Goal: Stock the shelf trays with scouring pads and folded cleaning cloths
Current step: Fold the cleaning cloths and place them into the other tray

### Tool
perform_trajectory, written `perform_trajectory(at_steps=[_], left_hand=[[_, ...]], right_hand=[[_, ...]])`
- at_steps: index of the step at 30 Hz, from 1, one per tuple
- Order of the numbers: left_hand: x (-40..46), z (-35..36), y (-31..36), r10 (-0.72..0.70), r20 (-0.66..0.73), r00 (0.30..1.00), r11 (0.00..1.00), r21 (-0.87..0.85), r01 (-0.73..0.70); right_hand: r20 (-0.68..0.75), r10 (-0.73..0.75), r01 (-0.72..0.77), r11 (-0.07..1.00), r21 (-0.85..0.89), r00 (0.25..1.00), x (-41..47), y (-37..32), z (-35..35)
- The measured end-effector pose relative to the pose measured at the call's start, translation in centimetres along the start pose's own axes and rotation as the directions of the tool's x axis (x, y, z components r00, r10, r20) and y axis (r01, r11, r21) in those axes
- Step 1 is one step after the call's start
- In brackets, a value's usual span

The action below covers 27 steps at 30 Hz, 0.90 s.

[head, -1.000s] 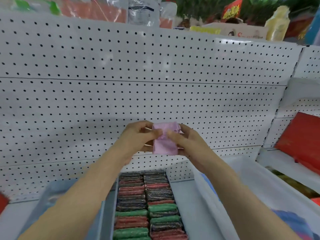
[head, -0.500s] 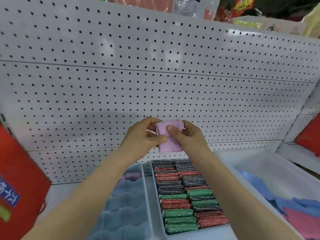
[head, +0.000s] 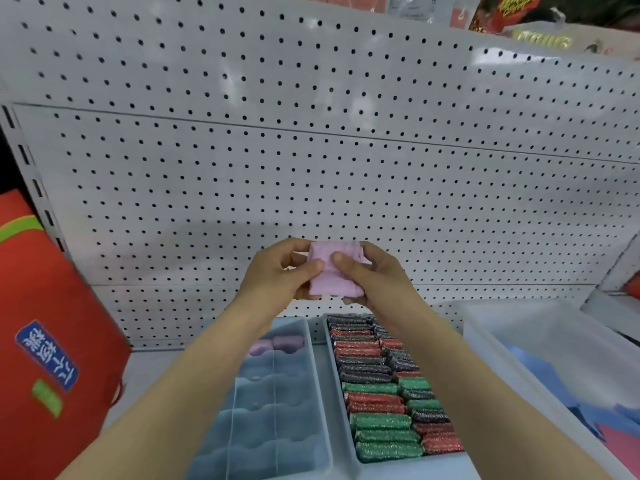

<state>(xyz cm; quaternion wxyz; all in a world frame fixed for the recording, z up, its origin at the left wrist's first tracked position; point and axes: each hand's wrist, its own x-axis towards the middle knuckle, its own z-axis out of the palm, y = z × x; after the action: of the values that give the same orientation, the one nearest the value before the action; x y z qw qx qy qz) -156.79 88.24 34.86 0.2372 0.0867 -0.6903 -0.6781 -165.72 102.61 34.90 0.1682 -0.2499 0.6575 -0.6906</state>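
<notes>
Both hands hold one folded pink cloth (head: 334, 271) up in the air, in front of the white pegboard (head: 311, 168) at the back of the shelf. The left hand (head: 280, 275) pinches its left side with the thumb pressed on the front, and the right hand (head: 370, 275) does the same on the right side, so the fingers (head: 341, 263) of both hands are clamped on the cloth.

Compared with one second ago, the grip on the cloth is almost the same; the cloth now looks a little more compact and square. What changed most is the view: it has turned to the left, so the blue divided tray (head: 273, 393) is now fully visible under the left forearm. At its far end one or two lilac folded cloths (head: 280, 342) already lie; the nearer compartments look empty.

The tray of scouring pads (head: 384, 389), just to the right of the blue one, looks full with green, red and dark pads in two rows. A clear bin (head: 519, 348) toward the right edge of the shelf holds loose blue and pink cloths. A red bag (head: 52, 341) stands at the left edge.

In my judgement the folding is about finished, and the turn to the left means the cloth will go next into the blue tray, probably beside the lilac ones.
</notes>
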Motion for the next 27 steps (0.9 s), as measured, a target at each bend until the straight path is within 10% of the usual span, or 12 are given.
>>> perform_trajectory(at_steps=[5, 12, 27], left_hand=[[-0.2, -0.5, -0.7, -0.061, -0.003, 0.998, 0.980, -0.192, 0.059], [-0.6, -1.6, -0.3, -0.099, 0.026, 0.995, 0.937, -0.335, 0.102], [-1.7, -7.5, -3.5, 0.061, -0.130, 0.990, 0.986, 0.159, -0.040]], right_hand=[[0.106, 0.151, -0.178, 0.928, 0.326, 0.983, 0.1, 0.1, 0.5], [0.216, 0.114, -0.184, 0.923, 0.338, 0.970, 0.7, 0.2, 0.7], [0.246, 0.024, -0.049, 0.994, 0.096, 0.969, 1.7, 3.1, 5.9]])
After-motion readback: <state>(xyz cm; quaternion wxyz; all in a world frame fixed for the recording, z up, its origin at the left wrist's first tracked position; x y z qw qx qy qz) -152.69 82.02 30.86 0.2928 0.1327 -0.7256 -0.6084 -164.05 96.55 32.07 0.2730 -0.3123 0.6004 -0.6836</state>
